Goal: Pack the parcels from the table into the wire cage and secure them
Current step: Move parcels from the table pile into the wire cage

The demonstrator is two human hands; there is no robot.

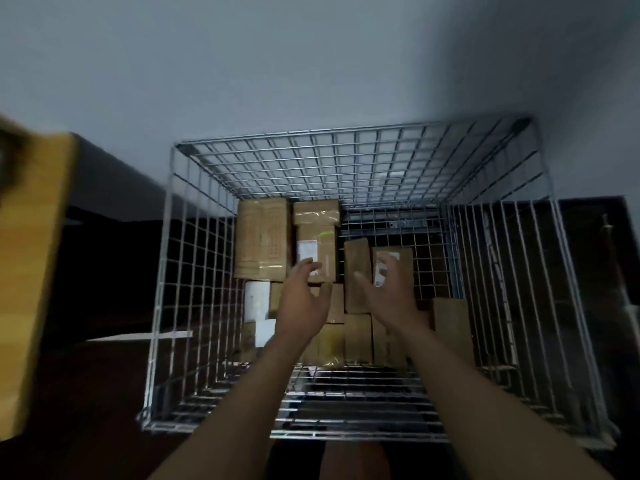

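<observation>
This is a parcel packing room. A wire cage (346, 161) at twelve o'clock holds taped brown parcels (263, 237) with printed labels, against a bare grey wall (311, 64). At nine o'clock stands a blurred wooden thing, perhaps a table (34, 254).

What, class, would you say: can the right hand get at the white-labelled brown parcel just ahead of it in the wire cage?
Probably yes. The right hand hangs open just over the labelled parcel, the wire cage is open on top, and nothing lies between them.

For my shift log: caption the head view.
Left hand and right hand, both open, reach into the wire cage over packed parcels.
</observation>
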